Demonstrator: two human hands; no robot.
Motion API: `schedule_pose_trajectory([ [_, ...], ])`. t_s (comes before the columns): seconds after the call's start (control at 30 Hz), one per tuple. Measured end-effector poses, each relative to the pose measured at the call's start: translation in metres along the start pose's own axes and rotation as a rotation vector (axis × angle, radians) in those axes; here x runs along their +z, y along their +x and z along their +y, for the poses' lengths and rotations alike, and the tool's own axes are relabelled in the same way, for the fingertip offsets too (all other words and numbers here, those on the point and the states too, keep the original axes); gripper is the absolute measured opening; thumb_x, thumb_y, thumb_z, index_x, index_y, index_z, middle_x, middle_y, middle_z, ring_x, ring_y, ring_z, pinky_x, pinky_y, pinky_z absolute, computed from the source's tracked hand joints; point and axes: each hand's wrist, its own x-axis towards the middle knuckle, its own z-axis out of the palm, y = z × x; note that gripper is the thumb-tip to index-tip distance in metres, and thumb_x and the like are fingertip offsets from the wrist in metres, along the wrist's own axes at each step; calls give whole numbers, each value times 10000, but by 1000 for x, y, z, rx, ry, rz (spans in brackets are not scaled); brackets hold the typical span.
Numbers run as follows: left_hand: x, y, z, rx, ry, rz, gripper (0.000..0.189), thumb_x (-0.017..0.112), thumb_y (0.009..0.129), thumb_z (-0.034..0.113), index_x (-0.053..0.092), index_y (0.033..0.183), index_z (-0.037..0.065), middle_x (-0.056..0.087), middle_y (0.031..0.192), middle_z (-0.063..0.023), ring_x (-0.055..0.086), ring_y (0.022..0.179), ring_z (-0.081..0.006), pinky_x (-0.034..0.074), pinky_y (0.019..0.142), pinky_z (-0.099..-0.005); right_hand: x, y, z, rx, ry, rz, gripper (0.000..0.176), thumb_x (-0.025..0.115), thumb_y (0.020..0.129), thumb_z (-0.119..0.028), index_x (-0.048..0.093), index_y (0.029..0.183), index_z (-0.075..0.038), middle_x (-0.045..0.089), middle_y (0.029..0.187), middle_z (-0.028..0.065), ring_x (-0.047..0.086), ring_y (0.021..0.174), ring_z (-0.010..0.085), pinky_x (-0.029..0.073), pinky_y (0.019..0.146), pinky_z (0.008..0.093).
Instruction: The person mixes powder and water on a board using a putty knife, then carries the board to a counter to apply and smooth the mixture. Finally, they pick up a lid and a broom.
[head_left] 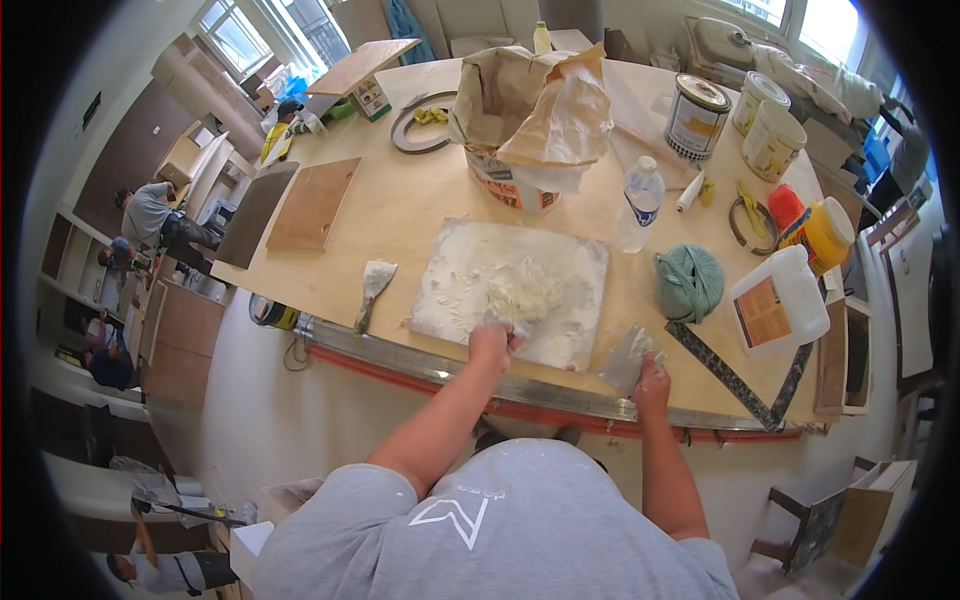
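Note:
My left hand point(492, 345) is closed round a tool, mostly hidden by the fingers, at the front edge of a white-smeared board point(440, 290). Pale, lumpy paste point(530, 288) is heaped on the board just beyond that hand. To the right of the board, my right hand point(652, 385) grips a flat grey scraper point(628, 360) with some paste on its blade. Left of the board lies another putty knife point(373, 295), coated with dried paste. Behind the board stands a bucket point(510, 187) with a torn paper bag point(555, 110) in it.
A water bottle point(641, 205), green twine ball point(689, 283), white jug point(780, 303), yellow bottle point(818, 236) and black angled strip point(735, 385) are on the right. Cans point(697, 118) stand behind. Wooden panels point(314, 204) lie left. Several people work farther left; another person point(908, 150) is far right.

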Motion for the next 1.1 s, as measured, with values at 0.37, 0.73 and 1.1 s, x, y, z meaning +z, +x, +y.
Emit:
schedule_pose_trajectory([
  [0.37, 45, 16, 130, 1166, 1944, -267, 229, 526, 747, 47, 671, 921, 22, 669, 857, -226, 629, 802, -409, 522, 782, -450, 2, 0, 5, -131, -48, 49, 511, 538, 990, -429, 605, 826, 50, 554, 632, 75, 500, 598, 165, 451, 606, 362],
  [0.73, 49, 16, 170, 1200, 2058, -423, 216, 522, 794, 70, 699, 917, 50, 698, 882, -160, 647, 897, -339, 524, 787, -438, 6, -8, -11, -109, -43, 112, 501, 548, 984, -426, 616, 844, 51, 569, 665, 77, 494, 600, 162, 437, 589, 346],
  [1.1, 16, 9, 179, 1193, 1774, -442, 280, 515, 761, 36, 686, 981, 65, 692, 918, -198, 646, 877, -389, 529, 785, -459, 5, -10, -16, 23, -33, 79, 497, 518, 994, -455, 623, 876, 16, 551, 699, 17, 466, 613, 132, 412, 566, 309],
])
